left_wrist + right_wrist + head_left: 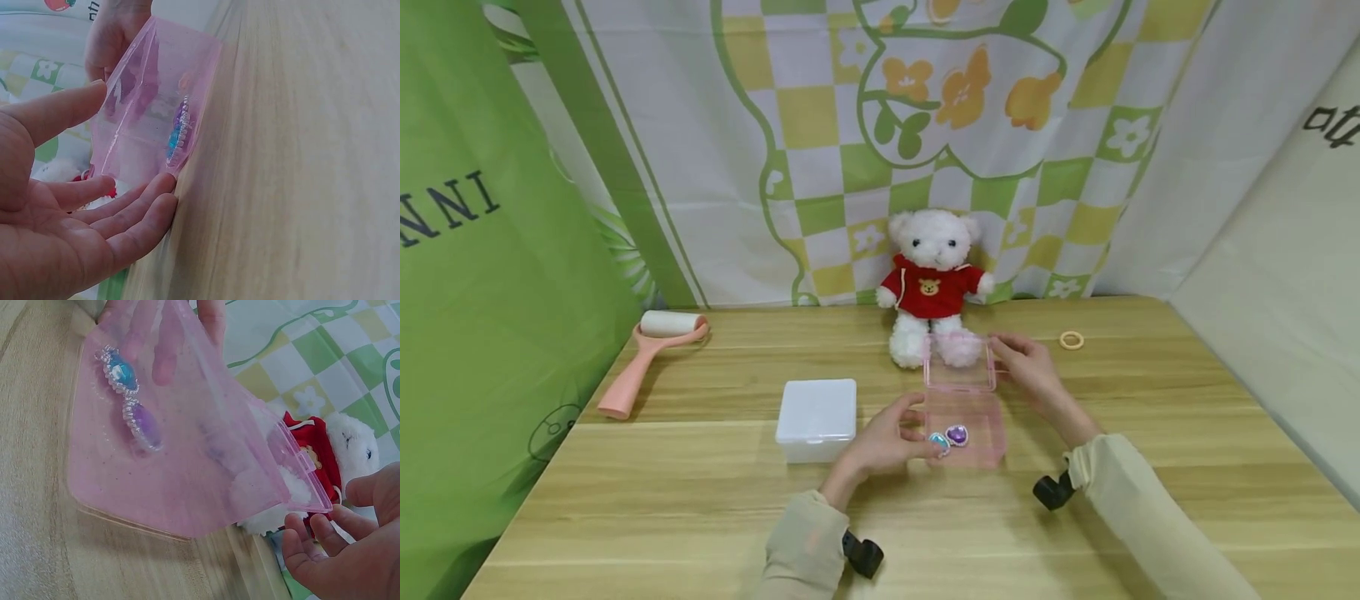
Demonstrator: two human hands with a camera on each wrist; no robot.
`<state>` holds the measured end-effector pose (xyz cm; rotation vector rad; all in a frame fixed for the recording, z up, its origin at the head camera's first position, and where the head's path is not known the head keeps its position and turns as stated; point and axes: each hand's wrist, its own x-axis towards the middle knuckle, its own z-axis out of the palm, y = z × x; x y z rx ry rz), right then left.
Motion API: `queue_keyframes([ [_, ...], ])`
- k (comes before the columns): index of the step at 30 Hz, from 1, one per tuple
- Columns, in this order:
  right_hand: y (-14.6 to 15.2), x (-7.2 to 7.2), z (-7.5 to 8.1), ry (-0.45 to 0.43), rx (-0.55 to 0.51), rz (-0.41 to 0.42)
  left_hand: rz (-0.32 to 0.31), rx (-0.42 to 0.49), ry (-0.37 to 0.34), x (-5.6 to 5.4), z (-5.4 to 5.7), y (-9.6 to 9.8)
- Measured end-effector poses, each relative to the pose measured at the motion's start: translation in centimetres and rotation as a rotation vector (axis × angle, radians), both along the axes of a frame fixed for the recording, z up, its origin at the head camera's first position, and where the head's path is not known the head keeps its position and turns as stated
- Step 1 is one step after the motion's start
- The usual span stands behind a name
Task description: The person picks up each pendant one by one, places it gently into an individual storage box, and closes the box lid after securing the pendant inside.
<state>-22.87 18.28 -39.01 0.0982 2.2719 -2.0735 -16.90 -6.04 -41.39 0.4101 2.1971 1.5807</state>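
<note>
A clear pink plastic box (985,429) stands on the table with its hinged lid (959,363) raised at the back. Inside lie a blue gem charm (939,442) and a purple gem charm (957,435), both with beaded silvery rims; they show clearly through the wall in the right wrist view. My left hand (886,437) is at the box's left side, fingertips touching the wall and thumb spread apart from them. At the lid's right edge, my right hand (1028,367) touches the corner with its fingertips, the thumb (365,487) standing away.
A white lidded box (817,421) stands left of the pink box. Right behind the raised lid sits a white teddy bear (931,283) in a red top. A pink-handled lint roller (651,358) lies far left, and a small wooden ring (1071,340) lies back right.
</note>
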Motion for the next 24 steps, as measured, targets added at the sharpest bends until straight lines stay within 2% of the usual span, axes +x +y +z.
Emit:
queue_keyframes([
  [5, 0.0, 0.3, 0.3, 0.001, -0.019, -0.006, 0.008, -0.003, -0.004, 0.1, 0.1, 0.1],
  [10, 0.3, 1.2, 1.2, 0.025, 0.014, -0.002, 0.006, 0.005, -0.007, 0.1, 0.1, 0.1],
  [19, 0.6, 3.1, 2.5, 0.219, 0.057, 0.004, -0.001, 0.004, -0.001, 0.1, 0.1, 0.1],
  [24, 0.6, 4.2, 2.6, 0.299, 0.013, 0.014, 0.001, 0.012, -0.004, 0.1, 0.1, 0.1],
])
